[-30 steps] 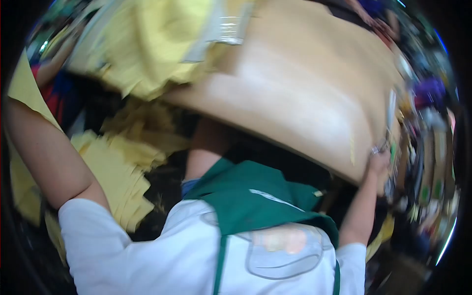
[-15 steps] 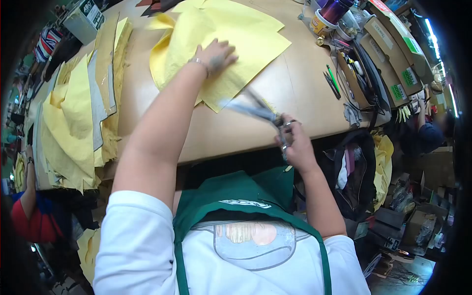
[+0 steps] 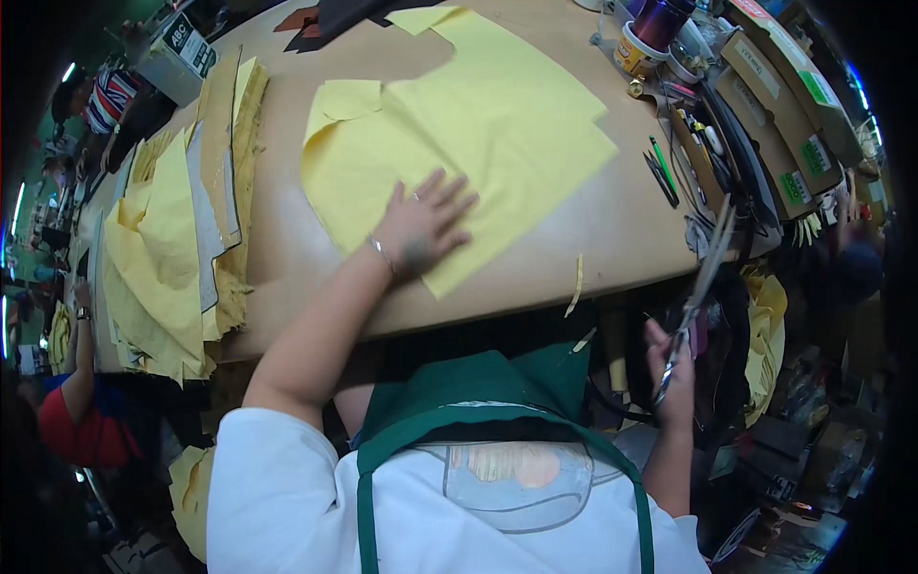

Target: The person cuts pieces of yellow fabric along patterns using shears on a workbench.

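Observation:
My left hand [image 3: 426, 222] lies flat with fingers spread on a yellow sheet of material [image 3: 478, 124], near its lower edge. One corner of the sheet is folded over at its left side. Off the table's front edge at the right, my right hand [image 3: 672, 368] is closed on large metal scissors [image 3: 706, 273], whose blades point up and look nearly together. A thin yellow strip [image 3: 576, 285] lies at the table edge between my hands.
Layered yellow pieces and grey-brown patterns [image 3: 215, 182] lie on the table's left [image 3: 287, 287]. Pens [image 3: 662, 172], a tub [image 3: 639, 50] and cardboard boxes [image 3: 765, 105] stand or lie at the right. Dark pieces [image 3: 335, 21] are at the back. Another person's arm [image 3: 84, 335] shows far left.
The yellow sheet now lies more spread out, with my left hand lower on it. My right hand has moved right and down with the scissors, away from the sheet.

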### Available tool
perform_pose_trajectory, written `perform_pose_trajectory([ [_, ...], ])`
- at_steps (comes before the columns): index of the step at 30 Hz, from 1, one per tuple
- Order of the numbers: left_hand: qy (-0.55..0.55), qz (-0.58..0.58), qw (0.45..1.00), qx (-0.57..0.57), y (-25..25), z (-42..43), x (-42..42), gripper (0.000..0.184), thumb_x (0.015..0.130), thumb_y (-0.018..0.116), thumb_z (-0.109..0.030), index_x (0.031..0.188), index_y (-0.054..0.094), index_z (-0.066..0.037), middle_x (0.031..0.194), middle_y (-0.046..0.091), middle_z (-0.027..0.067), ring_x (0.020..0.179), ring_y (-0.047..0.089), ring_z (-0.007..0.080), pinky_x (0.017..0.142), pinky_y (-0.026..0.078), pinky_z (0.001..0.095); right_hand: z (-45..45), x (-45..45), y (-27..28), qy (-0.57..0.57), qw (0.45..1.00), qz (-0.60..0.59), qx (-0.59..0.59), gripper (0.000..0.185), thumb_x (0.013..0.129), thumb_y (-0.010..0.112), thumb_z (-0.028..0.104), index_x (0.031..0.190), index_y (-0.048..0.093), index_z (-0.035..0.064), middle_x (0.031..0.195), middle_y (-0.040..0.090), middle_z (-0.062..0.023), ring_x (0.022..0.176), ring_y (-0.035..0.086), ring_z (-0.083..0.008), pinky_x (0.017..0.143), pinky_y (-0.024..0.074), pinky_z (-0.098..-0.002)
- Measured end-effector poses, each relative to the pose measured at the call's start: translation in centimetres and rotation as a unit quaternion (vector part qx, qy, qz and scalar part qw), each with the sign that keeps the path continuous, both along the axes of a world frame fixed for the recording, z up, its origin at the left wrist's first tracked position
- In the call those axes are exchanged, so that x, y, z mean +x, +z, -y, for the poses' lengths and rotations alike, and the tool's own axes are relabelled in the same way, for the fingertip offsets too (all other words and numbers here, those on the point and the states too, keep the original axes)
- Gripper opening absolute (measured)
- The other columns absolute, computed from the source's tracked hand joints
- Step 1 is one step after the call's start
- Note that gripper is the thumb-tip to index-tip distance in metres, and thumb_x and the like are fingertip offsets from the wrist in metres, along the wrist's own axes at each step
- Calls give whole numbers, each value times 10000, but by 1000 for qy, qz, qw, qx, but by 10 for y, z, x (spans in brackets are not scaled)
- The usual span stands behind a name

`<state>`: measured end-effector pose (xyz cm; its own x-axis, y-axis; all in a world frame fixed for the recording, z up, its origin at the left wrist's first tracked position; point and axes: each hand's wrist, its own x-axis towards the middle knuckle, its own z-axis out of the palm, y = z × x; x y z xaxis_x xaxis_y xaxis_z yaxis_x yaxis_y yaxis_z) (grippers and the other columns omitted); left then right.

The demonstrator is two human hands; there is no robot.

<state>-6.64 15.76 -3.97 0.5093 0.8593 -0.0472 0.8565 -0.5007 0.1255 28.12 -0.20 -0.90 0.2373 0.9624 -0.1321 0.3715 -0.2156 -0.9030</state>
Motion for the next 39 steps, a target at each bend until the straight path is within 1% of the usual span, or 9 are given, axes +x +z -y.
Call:
perform_pose_trajectory([
  [5,-92,33,989,-115,18,59,9,512,833,437,-418,1302,324,-245,1399,204,24,1301,131,269,965,147,610,-69,-1,17,54,975,184,115,308,805,560,106,1085,496,-4,879,558,-99,806,514,-163,762,401,-283],
  [9,88,22,996,-25,10,51,-10,482,848,428,-400,1298,326,-262,1396,208,30,1296,149,277,960,177,603,-155,-25,1,118,946,269,139,314,755,619,176,956,468,-13,776,532,-167,731,518,-331,660,419,-355],
  [15,267,-60,962,-15,7,-30,-55,506,855,390,-419,1317,285,-241,1398,189,66,1296,151,268,953,184,607,-192,-60,-47,68,925,343,148,438,727,648,201,1041,467,-45,791,546,-180,760,540,-338,743,417,-411],
  [21,576,140,795,131,11,-161,-147,682,764,479,-498,1302,301,-119,1382,200,162,1266,235,284,978,256,460,-192,-62,-49,45,919,363,148,481,731,642,191,1101,456,-54,838,561,-187,781,549,-323,777,415,-408],
  [27,434,253,862,-67,89,-165,-165,547,747,554,-482,1097,533,-62,918,609,183,869,587,282,765,456,330,-193,-63,-48,46,918,367,143,495,725,649,170,1119,452,-55,866,567,-182,776,552,-294,733,429,-383],
  [30,387,116,895,190,83,-142,-152,468,751,569,-459,957,600,-40,782,631,136,757,607,272,666,481,329,-193,-57,-53,51,909,377,172,506,724,651,167,1128,449,-60,835,563,-169,768,544,-291,717,426,-385],
  [33,171,86,959,208,46,-77,-108,416,745,596,-425,995,595,-92,949,596,121,896,570,266,777,455,323,-204,-38,-60,34,881,420,217,474,727,649,174,1098,462,-53,801,556,-160,764,541,-298,703,422,-398],
  [36,127,-27,991,40,3,-6,-52,626,777,465,-541,1285,356,-192,1362,259,110,1258,215,338,954,261,539,-221,-25,-47,-25,883,460,91,306,729,650,198,891,497,-12,746,549,-146,737,543,-304,679,412,-406],
  [39,145,52,988,-10,1,20,-34,684,765,426,-593,1320,293,-216,1397,176,89,1293,94,338,961,150,609,-232,-20,-48,-42,877,465,115,184,721,613,126,783,481,12,722,558,-134,715,546,-310,659,412,-405],
])
